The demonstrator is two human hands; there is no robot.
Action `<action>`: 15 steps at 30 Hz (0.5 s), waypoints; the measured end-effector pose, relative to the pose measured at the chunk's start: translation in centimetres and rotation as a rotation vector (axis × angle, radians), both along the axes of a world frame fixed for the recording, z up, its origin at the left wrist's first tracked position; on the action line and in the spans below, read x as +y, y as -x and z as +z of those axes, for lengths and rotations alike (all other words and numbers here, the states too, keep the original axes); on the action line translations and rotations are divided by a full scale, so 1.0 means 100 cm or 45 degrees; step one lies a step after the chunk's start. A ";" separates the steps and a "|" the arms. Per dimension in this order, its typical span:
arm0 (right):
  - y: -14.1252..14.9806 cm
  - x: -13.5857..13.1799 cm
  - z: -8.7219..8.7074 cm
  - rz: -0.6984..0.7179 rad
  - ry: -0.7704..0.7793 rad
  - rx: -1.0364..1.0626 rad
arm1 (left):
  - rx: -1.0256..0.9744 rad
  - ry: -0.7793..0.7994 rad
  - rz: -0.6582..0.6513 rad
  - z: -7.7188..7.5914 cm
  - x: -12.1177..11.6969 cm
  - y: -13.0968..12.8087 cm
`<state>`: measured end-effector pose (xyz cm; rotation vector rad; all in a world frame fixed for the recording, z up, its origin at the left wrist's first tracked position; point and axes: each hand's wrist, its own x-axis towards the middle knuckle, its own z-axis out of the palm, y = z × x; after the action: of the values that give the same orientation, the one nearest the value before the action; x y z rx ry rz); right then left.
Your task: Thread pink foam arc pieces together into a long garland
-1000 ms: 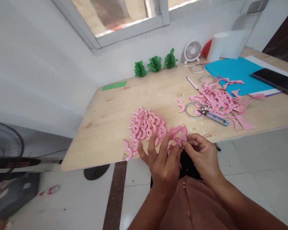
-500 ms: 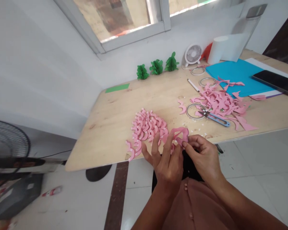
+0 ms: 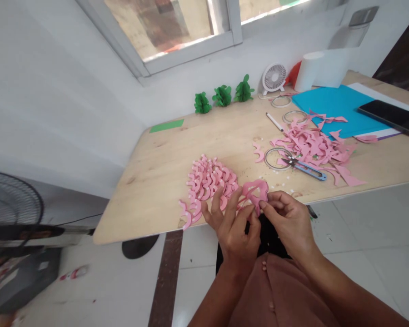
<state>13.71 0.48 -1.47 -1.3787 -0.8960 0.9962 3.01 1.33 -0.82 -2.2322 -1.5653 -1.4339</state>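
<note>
A pink wavy-edged paper loop (image 3: 261, 186), layered and open in the middle, is held over the table's front edge. My right hand (image 3: 289, 218) pinches its lower right edge between thumb and bent fingers. My left hand (image 3: 235, 227) has thumb and index finger closed on its lower edge, the other fingers raised and apart. Part of the loop is hidden behind the left fingers. Just left of it lies a pile of curved pink paper pieces (image 3: 204, 175), several with small white patches at their ends.
Pink scraps (image 3: 310, 141) are heaped on the right, beside thread snips (image 3: 306, 169), tape rolls (image 3: 277, 159) and a white pen (image 3: 274, 121). Further back are blue sheets (image 3: 334, 102), a phone (image 3: 391, 116), a small fan (image 3: 274, 78) and green paper shapes (image 3: 222, 95).
My left thumb and index finger have drawn together at the loop's lower edge, and the loop has tilted slightly. My right hand keeps its pinch. The view shifted a little, then steadied.
</note>
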 end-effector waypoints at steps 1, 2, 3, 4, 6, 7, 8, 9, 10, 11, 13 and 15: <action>0.000 0.000 0.001 0.000 0.001 0.009 | -0.012 0.009 0.000 0.000 0.000 0.000; 0.000 0.000 0.001 0.000 0.002 0.017 | -0.021 0.017 -0.003 0.001 0.001 0.000; -0.001 0.000 0.002 -0.003 0.003 0.021 | -0.026 0.022 -0.007 0.001 0.001 0.000; -0.001 0.000 0.003 -0.008 0.005 0.021 | -0.028 0.025 -0.013 0.001 0.001 0.001; -0.002 0.000 0.004 -0.017 0.019 0.015 | -0.023 0.013 -0.019 0.001 0.001 0.002; -0.002 0.000 0.004 -0.019 0.025 0.012 | -0.014 -0.002 -0.018 0.000 0.000 0.002; -0.002 0.000 0.004 -0.022 0.029 0.010 | 0.000 -0.022 -0.016 0.000 0.000 0.003; -0.002 0.001 0.003 -0.022 0.028 0.011 | 0.019 -0.045 -0.014 0.000 -0.001 0.003; -0.002 0.001 0.003 -0.019 0.024 0.014 | 0.042 -0.070 -0.012 -0.001 -0.001 0.003; -0.002 0.001 0.002 -0.014 0.016 0.016 | 0.065 -0.095 -0.011 -0.001 -0.001 0.003; -0.001 0.002 0.001 -0.010 0.007 0.014 | 0.103 -0.138 -0.012 -0.001 0.000 0.003; -0.001 0.002 0.000 -0.018 0.011 -0.003 | 0.127 -0.167 -0.010 -0.001 0.001 0.002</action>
<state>13.83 0.68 -1.45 -1.3915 -0.8837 0.9891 2.78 1.40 -0.94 -2.2004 -1.3917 -1.3614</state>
